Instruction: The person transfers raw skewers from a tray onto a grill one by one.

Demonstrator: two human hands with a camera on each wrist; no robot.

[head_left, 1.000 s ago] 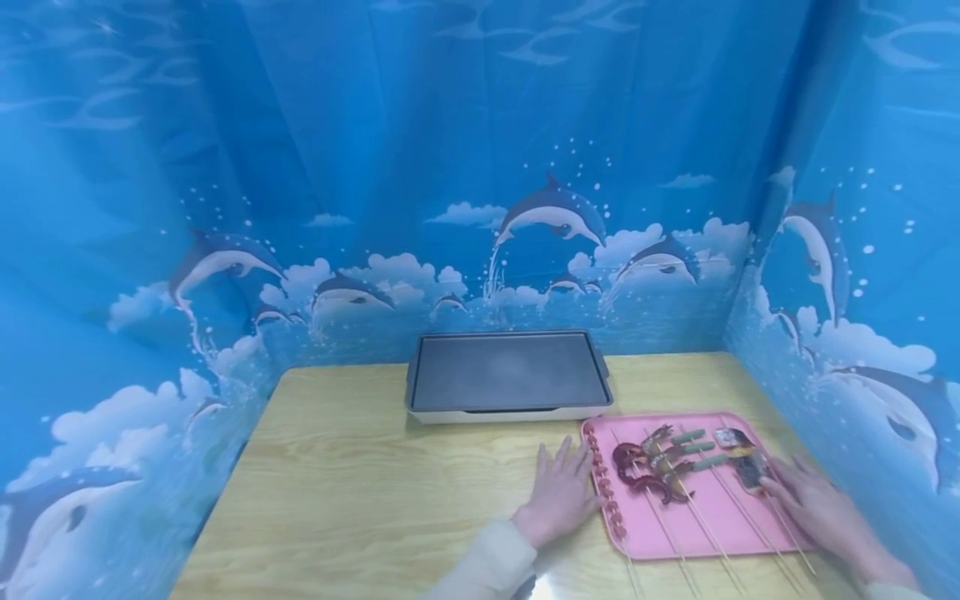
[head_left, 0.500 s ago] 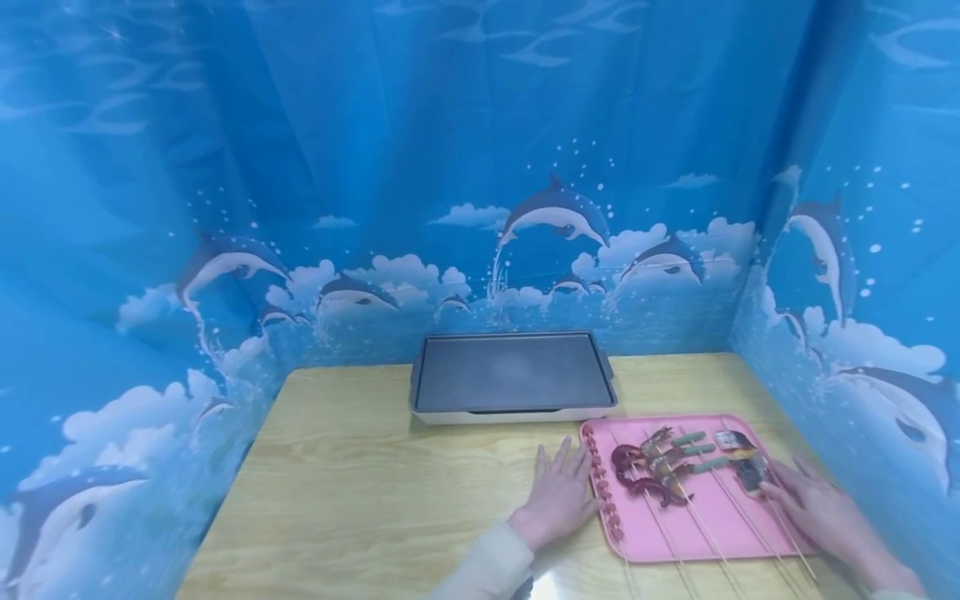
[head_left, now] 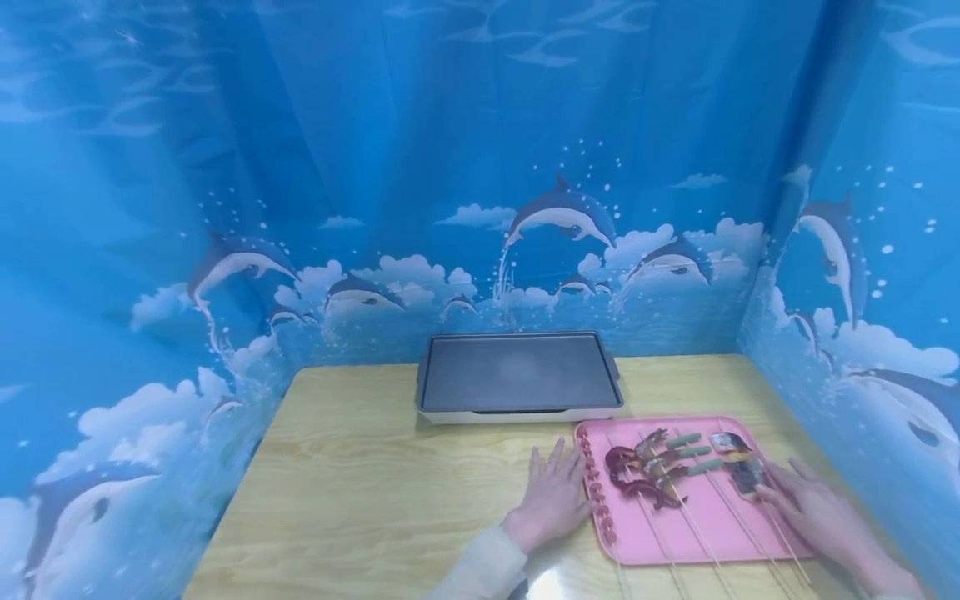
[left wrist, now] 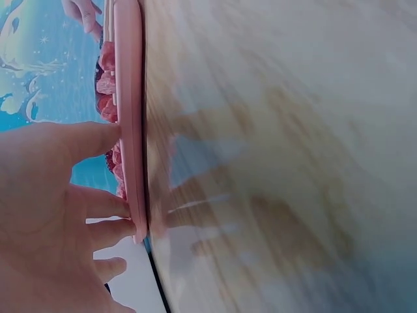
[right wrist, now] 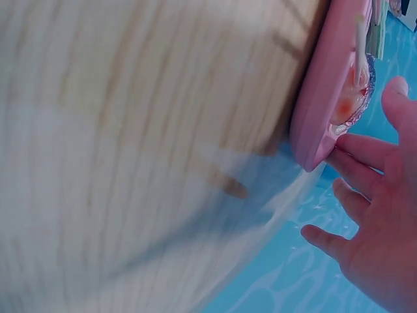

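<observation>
A pink tray of skewered food lies on the table's right side. Against its left edge, my left hand rests with fairly straight, spread fingers; in the left wrist view, this hand's thumb and fingertips touch the tray wall. My right hand is at the opposite edge, its thumb reaching over the rim; fingertips meet the tray's corner in the right wrist view. Small red pieces on a skewer line the left side. Dark red curled tentacle skewers, green-ended pieces and silvery fish-like pieces lie beside them.
A dark rectangular griddle with a pale base stands at the table's back, behind and left of the tray. Thin sticks extend over the tray's front rim. Blue dolphin-print curtains enclose the wooden table.
The tray has slid slightly left relative to the griddle, with both hands moving along at its edges. The head view has shifted a little.
</observation>
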